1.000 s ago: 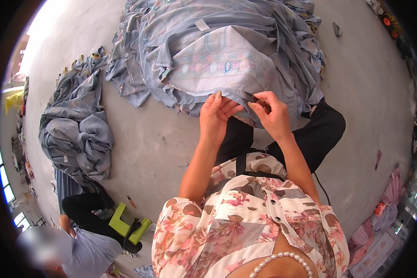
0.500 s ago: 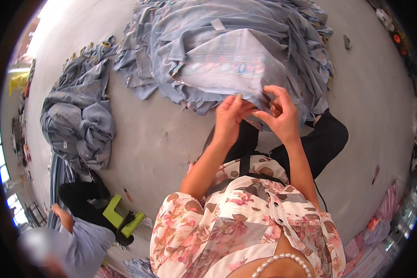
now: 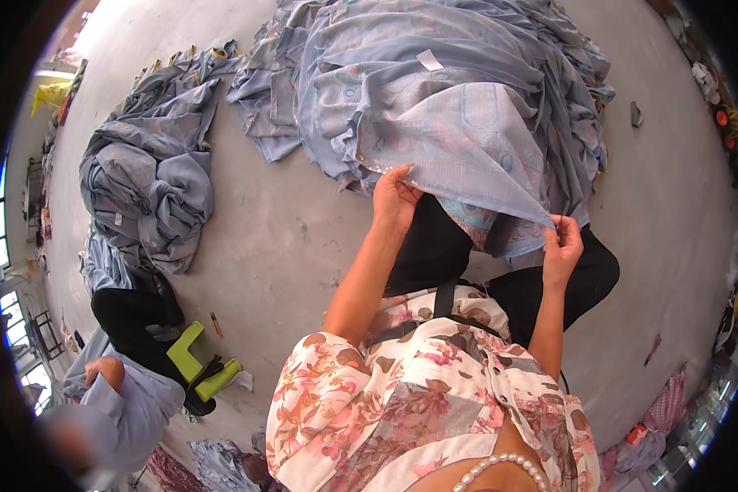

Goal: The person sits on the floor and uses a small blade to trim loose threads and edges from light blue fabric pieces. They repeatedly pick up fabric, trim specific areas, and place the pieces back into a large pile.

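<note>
A large heap of blue-grey fabric (image 3: 435, 33) with faint printed patterns lies in front of me. Its near flap, a blue-grey cloth (image 3: 467, 148), is stretched between my hands over my black-trousered legs. My left hand (image 3: 396, 199) pinches the cloth's near edge, where a speckled border runs. At the right corner, my right hand (image 3: 562, 239) grips the same edge between thumb and fingers. A small white tag (image 3: 429, 60) rests on the heap above the flap. Beneath the raised edge shows a patch of the cloth's brighter patterned side.
On the left lies another blue-grey fabric pile (image 3: 148, 172). A person (image 3: 131, 402) sits at lower left beside a lime-green stool (image 3: 193, 353). A small orange tool (image 3: 216, 325) lies on the grey floor (image 3: 287, 246). Pink cloth (image 3: 664, 402) is at lower right.
My hands have moved apart, the right one going right and down with the cloth corner. The flap is now spread taut between them. The view has shifted slightly.
</note>
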{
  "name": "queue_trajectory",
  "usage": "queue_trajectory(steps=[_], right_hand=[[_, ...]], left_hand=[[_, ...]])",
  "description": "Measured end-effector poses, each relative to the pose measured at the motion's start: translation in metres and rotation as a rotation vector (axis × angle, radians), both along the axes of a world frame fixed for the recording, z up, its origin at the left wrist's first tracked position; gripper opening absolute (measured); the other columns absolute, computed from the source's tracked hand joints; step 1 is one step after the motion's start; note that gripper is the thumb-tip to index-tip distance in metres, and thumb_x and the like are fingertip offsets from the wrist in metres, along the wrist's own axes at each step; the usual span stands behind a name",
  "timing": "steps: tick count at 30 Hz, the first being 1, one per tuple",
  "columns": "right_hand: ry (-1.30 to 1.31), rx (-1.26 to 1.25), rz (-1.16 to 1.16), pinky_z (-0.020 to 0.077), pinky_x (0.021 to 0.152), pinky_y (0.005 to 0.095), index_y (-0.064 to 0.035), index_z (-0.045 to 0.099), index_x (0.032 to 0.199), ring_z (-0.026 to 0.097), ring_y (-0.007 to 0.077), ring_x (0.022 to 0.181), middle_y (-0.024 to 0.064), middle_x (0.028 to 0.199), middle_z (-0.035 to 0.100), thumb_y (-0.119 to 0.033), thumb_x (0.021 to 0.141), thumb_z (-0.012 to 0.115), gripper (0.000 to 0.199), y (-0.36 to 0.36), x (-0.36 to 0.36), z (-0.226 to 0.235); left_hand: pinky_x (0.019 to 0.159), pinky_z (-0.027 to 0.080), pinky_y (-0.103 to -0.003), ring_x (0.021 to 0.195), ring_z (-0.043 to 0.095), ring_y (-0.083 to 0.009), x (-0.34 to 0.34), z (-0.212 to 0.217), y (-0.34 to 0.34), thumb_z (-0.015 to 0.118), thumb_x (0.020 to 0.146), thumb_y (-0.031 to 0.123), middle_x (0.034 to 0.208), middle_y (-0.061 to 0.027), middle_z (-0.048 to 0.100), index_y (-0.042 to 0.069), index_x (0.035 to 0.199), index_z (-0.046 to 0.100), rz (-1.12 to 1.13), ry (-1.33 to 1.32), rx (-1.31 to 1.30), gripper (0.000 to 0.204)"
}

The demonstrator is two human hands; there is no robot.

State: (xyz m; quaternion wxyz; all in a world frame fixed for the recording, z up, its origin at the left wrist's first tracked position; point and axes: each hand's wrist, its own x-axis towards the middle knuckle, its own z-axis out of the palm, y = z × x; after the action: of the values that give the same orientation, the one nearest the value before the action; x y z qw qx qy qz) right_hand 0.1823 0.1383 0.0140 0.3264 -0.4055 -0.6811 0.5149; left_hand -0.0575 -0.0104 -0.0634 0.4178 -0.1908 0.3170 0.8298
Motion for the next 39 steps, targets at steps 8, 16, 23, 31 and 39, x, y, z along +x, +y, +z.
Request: queue_trajectory(steps=[8,16,23,31,39], right_hand=[[0.034,-0.161,-0.073,0.0286,0.047,0.0166,-0.0024,0.056,0.091,0.037,0.0003,0.054,-0.0044,0.073,0.051,-0.007,0.085,0.063,0.011,-0.006,0.005,-0.036],[0.019,-0.101,-0.123,0.0281,0.047,0.0162,-0.0035,0.056,0.089,0.037,0.0005,0.054,-0.005,0.074,0.05,-0.008,0.085,0.063,0.009,0.001,0.023,-0.047],[-0.07,0.074,-0.146,0.0387,0.058,0.0175,0.0001,0.055,0.1,0.049,0.0048,0.067,0.0009,0.088,0.057,0.0,0.083,0.057,0.017,0.025,0.032,-0.046],[-0.152,0.454,0.333,0.0506,0.061,0.0308,-0.0034,0.056,0.107,0.063,0.0201,0.075,0.0108,0.091,0.061,-0.015,0.084,0.057,0.025,-0.034,-0.104,0.074],[-0.006,0.604,0.497,0.0469,0.053,0.0315,-0.005,0.055,0.098,0.059,0.0203,0.06,0.0063,0.071,0.058,-0.017,0.078,0.072,0.029,-0.057,-0.191,0.043]], left_hand=[[0.077,0.053,-0.035,0.087,0.061,-0.0208,0.002,0.003,-0.004,0.054,0.082,0.008,0.1,-0.0086,0.06,0.002,0.104,0.051,0.049,0.084,-0.207,0.023],[0.071,0.053,-0.034,0.089,0.063,-0.0189,-0.083,-0.036,-0.022,0.052,0.088,0.019,0.101,-0.0081,0.063,0.003,0.107,0.055,0.211,0.041,-0.143,0.024],[0.062,0.055,-0.032,0.072,0.064,-0.0183,-0.098,-0.014,-0.042,0.055,0.092,0.021,0.086,-0.0103,0.065,0.001,0.095,0.061,-0.001,0.374,-0.173,0.021],[0.06,0.056,-0.032,0.068,0.063,-0.0176,-0.068,0.053,-0.028,0.051,0.095,0.018,0.08,-0.009,0.063,0.0,0.088,0.057,0.085,0.517,-0.06,0.02],[0.065,0.056,-0.033,0.077,0.064,-0.0185,-0.054,0.072,-0.026,0.049,0.096,0.018,0.087,-0.0075,0.064,0.002,0.095,0.057,0.117,0.437,0.168,0.018]])
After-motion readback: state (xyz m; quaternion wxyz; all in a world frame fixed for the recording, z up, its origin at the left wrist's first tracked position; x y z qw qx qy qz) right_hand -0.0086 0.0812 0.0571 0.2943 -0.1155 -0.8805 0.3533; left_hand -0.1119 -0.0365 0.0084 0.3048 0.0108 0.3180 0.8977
